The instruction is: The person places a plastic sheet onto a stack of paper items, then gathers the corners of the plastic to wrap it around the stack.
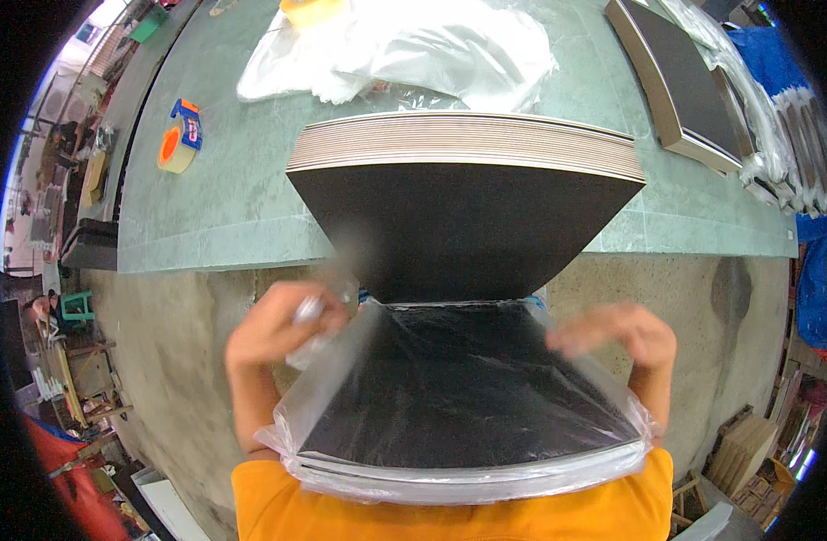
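A black-faced pack of boards (472,388) leans toward my body inside a clear plastic bag (332,383). Its far end meets a thick stack of black boards (467,225) with pale layered edges, which juts over the table's near edge. My left hand (283,329), blurred, is closed on crumpled clear plastic beside the bag's far left corner. At the far right corner, my right hand (625,334) has bent, motion-smeared fingers near or on the bag's side; I cannot tell whether they grip it.
On the green table (224,198) lie a tape dispenser (181,137), a pile of clear plastic bags (413,50) and a yellow tape roll (312,11). More black boards (679,86) rest at the right, beside wrapped packs (805,144). Concrete floor (188,316) shows below.
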`<action>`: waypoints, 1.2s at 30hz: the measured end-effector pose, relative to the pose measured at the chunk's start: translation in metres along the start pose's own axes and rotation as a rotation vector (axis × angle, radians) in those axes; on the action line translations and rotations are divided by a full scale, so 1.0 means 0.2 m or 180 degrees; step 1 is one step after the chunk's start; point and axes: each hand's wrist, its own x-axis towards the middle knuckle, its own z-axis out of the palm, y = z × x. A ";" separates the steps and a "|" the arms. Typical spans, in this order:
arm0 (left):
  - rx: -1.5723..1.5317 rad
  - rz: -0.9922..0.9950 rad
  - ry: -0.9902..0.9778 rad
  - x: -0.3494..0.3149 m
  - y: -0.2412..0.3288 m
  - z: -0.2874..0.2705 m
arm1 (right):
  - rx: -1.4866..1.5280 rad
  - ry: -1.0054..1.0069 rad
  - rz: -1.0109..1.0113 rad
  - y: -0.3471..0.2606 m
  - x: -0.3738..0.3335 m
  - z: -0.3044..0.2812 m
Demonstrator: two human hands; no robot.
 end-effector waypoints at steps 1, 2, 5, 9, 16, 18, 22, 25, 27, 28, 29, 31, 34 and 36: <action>-0.0335 0.0612 -0.0785 0.00 0.13 -0.02 | 0.0272 -0.0810 -0.0282 -0.05 0.06 0.06; -0.0818 0.1094 -0.1591 -0.03 0.27 -0.02 | 0.0556 -0.1686 -0.0537 -0.08 0.14 0.11; -0.1210 0.1121 -0.2639 0.10 0.31 0.22 | -0.0314 -0.1978 -0.0101 0.10 0.22 0.25; -0.0557 -0.0390 -0.1370 0.24 -0.39 0.60 | -0.0931 -0.1151 0.1521 0.66 0.11 0.17; -0.0744 -0.0260 -0.0282 0.54 0.11 0.41 | -0.2124 -0.0635 0.1325 0.41 0.35 0.09; -0.0122 0.1216 0.0274 0.56 0.31 0.36 | -0.1513 0.0125 0.0446 0.17 0.50 0.13; -0.0774 0.0934 0.0912 0.46 0.49 0.28 | 0.0137 0.1756 -0.0281 -0.06 0.51 0.17; -0.1189 0.0321 0.1161 0.39 0.46 0.19 | 0.0075 0.1591 -0.0069 -0.03 0.45 0.16; -0.1365 0.0669 0.2017 0.38 0.43 0.14 | 0.0059 0.1041 0.0596 0.02 0.40 0.12; -0.1291 0.0674 0.1975 0.37 0.44 0.12 | -0.0064 0.0641 0.1085 0.05 0.38 0.08; -0.1216 0.0680 0.1930 0.36 0.46 0.11 | -0.0081 0.0861 0.0813 0.05 0.37 0.08; -0.0761 0.0654 0.1729 0.35 0.42 0.12 | -0.0123 0.1249 0.0285 0.03 0.37 0.10; -0.0254 0.0525 0.1576 0.37 0.37 0.17 | 0.0060 0.2100 0.0211 -0.07 0.39 0.11; 0.0451 0.0531 0.1844 0.35 0.40 0.17 | -0.0245 0.2196 0.0323 -0.11 0.37 0.11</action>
